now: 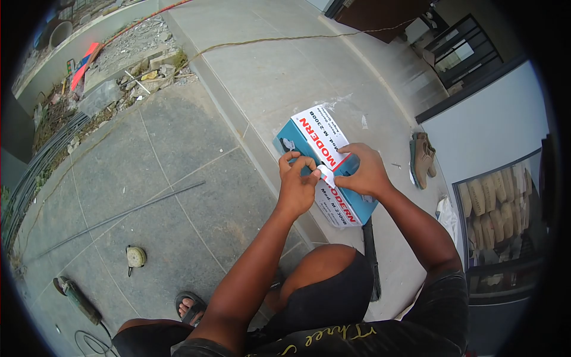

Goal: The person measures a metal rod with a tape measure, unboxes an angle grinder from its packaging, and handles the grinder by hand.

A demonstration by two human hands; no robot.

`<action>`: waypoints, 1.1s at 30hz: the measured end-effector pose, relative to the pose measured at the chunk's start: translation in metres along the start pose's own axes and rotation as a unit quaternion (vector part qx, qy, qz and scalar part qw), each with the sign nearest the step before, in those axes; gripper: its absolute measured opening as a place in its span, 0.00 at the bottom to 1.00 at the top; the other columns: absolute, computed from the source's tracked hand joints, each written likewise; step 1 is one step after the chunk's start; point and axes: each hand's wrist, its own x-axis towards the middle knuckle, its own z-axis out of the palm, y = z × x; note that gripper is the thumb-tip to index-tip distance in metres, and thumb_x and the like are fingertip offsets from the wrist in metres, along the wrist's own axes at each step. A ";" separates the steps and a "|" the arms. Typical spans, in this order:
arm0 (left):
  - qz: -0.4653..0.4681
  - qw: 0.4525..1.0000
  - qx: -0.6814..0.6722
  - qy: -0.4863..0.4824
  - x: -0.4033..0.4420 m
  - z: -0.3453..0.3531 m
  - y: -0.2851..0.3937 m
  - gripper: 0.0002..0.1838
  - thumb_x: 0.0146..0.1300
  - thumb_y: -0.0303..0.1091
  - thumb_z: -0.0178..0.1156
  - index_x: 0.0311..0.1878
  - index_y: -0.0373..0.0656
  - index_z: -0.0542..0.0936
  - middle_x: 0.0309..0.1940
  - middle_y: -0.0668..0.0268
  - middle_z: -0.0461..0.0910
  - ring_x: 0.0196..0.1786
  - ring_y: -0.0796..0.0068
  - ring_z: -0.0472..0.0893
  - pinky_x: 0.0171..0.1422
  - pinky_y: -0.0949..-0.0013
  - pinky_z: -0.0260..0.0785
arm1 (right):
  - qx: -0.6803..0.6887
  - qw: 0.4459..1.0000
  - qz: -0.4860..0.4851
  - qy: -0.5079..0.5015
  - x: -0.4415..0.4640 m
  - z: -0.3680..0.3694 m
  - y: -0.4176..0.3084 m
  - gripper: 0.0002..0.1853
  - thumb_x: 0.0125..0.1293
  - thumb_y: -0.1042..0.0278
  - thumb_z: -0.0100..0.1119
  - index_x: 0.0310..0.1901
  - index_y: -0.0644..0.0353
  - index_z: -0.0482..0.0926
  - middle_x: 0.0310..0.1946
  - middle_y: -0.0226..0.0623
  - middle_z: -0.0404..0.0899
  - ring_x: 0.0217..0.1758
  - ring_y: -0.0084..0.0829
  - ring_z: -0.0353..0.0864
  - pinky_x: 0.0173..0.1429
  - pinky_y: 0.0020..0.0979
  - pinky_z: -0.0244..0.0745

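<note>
An angle grinder box point(302, 132), teal and white with red MODERN lettering, lies on the raised tiled step in front of me. My left hand point(297, 183) is at its near side, with thumb and index finger pinched on a small white flap or strip point(326, 175). Whether that piece belongs to the box I cannot tell. My right hand point(367, 171) rests over the box's right part, its thumb beside the white piece and its fingers curled on the top. Part of the lettering is hidden by my hands.
A tape measure point(136, 257) and a corded angle grinder point(79, 300) lie on the lower floor at left. A thin metal rod point(125, 219) crosses the tiles. Brown shoes point(422, 159) stand right of the box. A black strip point(371, 262) lies beside my knee.
</note>
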 end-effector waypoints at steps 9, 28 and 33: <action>-0.003 0.997 -0.008 -0.076 0.003 -0.022 -0.023 0.06 0.66 0.25 0.61 0.43 0.46 0.75 0.63 0.59 0.57 0.66 0.61 0.67 0.66 0.58 0.73 | 0.217 0.973 0.027 -0.073 0.010 -0.015 0.033 0.32 0.44 0.62 0.69 0.56 0.59 0.81 0.57 0.53 0.79 0.57 0.44 0.83 0.62 0.37 0.76; 0.012 0.994 -0.024 -0.104 0.006 -0.022 -0.021 0.09 0.65 0.22 0.60 0.45 0.45 0.75 0.56 0.62 0.59 0.60 0.66 0.69 0.59 0.64 0.77 | -0.207 0.966 -0.092 0.125 0.039 0.010 0.130 0.12 0.58 0.80 0.54 0.43 0.63 0.83 0.40 0.44 0.82 0.50 0.45 0.77 0.54 0.44 0.71; 0.027 0.995 0.020 -0.096 0.003 -0.020 -0.020 0.07 0.68 0.29 0.60 0.45 0.48 0.72 0.56 0.60 0.59 0.63 0.61 0.65 0.62 0.59 0.70 | -0.098 0.961 -0.092 0.243 0.014 0.013 0.056 0.12 0.63 0.73 0.59 0.45 0.69 0.79 0.48 0.55 0.77 0.54 0.56 0.74 0.60 0.52 0.68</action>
